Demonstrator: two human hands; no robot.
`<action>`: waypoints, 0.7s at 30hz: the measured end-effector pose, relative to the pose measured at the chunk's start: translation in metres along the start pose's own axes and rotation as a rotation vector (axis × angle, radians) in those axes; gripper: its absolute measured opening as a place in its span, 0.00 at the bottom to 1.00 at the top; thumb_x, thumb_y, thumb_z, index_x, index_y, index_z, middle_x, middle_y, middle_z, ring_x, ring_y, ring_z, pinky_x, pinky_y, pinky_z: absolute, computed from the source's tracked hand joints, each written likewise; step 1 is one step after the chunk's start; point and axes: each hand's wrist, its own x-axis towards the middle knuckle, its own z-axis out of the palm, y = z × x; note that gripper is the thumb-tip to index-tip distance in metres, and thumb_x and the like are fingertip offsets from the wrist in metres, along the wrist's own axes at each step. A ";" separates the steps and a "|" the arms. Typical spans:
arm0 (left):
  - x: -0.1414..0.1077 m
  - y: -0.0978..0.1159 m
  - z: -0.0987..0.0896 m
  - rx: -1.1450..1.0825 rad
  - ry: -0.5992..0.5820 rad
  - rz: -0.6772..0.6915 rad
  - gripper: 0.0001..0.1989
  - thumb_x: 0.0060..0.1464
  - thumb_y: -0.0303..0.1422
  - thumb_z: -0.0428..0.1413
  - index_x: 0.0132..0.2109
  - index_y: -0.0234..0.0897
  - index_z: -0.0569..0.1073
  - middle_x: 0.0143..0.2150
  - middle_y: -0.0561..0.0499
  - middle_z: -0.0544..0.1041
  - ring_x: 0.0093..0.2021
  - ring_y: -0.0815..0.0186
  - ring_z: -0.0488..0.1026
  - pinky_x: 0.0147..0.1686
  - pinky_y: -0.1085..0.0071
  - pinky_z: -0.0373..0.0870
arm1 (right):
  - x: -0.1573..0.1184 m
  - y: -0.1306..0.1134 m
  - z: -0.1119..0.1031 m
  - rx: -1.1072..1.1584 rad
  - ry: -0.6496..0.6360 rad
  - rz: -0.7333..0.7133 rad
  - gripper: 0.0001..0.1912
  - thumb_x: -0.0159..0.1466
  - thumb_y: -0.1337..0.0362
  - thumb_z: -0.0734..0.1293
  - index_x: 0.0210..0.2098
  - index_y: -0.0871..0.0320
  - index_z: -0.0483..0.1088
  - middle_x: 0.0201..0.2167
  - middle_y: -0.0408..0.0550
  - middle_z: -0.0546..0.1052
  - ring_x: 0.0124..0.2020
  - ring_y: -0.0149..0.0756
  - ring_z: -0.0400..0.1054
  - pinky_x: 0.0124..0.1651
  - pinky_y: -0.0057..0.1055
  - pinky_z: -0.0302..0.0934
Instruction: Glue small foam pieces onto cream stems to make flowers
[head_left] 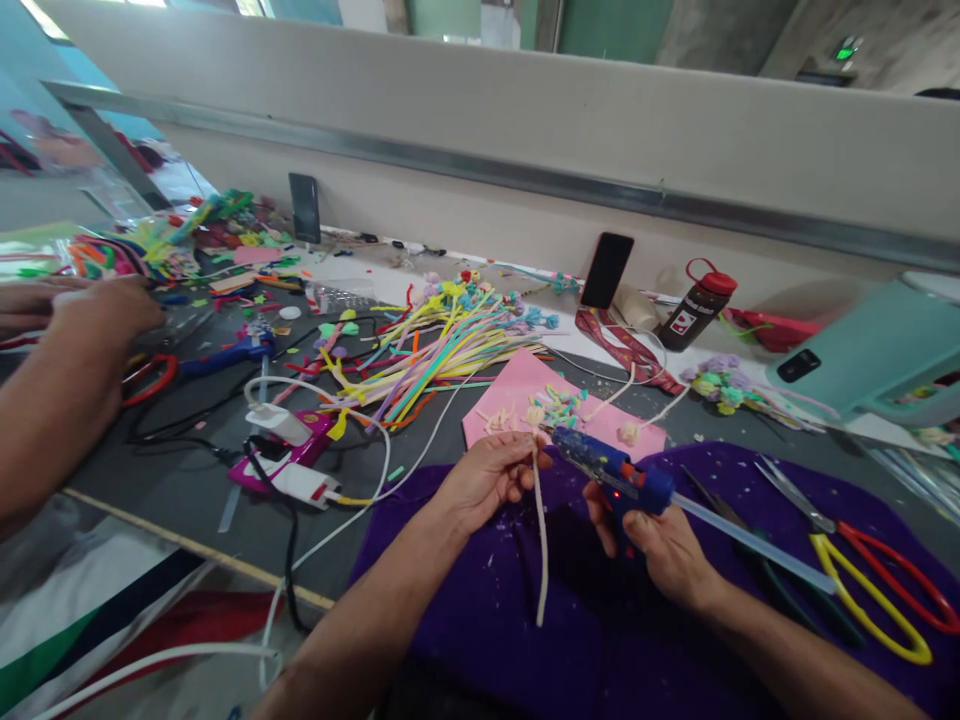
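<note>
Between the thumb and fingers of my left hand is a cream fuzzy stem, which hangs down over the purple cloth. A small cream piece shows at its top end. My right hand is wrapped around a blue glue gun, its nozzle pointing left, close to the fingertips of my left hand. A clear glue stick sticks out of the gun's back. Behind both hands lies pink foam paper with small cream pieces and teal and yellow bits on it.
Scissors and dark pliers lie at the right. Behind are colourful stems, a phone, a bottle and a teal box. A pink power strip with cables sits left. Another person's hands are at far left.
</note>
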 end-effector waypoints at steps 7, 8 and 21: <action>0.000 0.000 0.002 0.015 0.008 0.008 0.07 0.48 0.29 0.56 0.36 0.30 0.71 0.27 0.49 0.74 0.18 0.77 0.67 0.12 0.85 0.61 | 0.000 0.004 -0.001 -0.074 0.010 0.006 0.22 0.62 0.49 0.55 0.38 0.62 0.68 0.23 0.46 0.69 0.21 0.30 0.61 0.25 0.26 0.57; 0.000 0.000 0.002 0.016 0.011 0.010 0.07 0.48 0.29 0.56 0.36 0.30 0.71 0.27 0.49 0.74 0.18 0.77 0.67 0.12 0.85 0.61 | 0.000 0.004 -0.001 -0.080 0.017 0.002 0.22 0.62 0.49 0.55 0.38 0.62 0.67 0.23 0.45 0.69 0.21 0.29 0.61 0.25 0.26 0.57; 0.001 -0.002 0.000 0.069 -0.022 0.053 0.08 0.48 0.32 0.56 0.34 0.30 0.71 0.28 0.48 0.74 0.18 0.77 0.67 0.13 0.85 0.61 | 0.002 0.002 -0.001 -0.159 0.014 0.007 0.23 0.63 0.50 0.53 0.37 0.62 0.67 0.22 0.45 0.66 0.22 0.31 0.59 0.27 0.28 0.55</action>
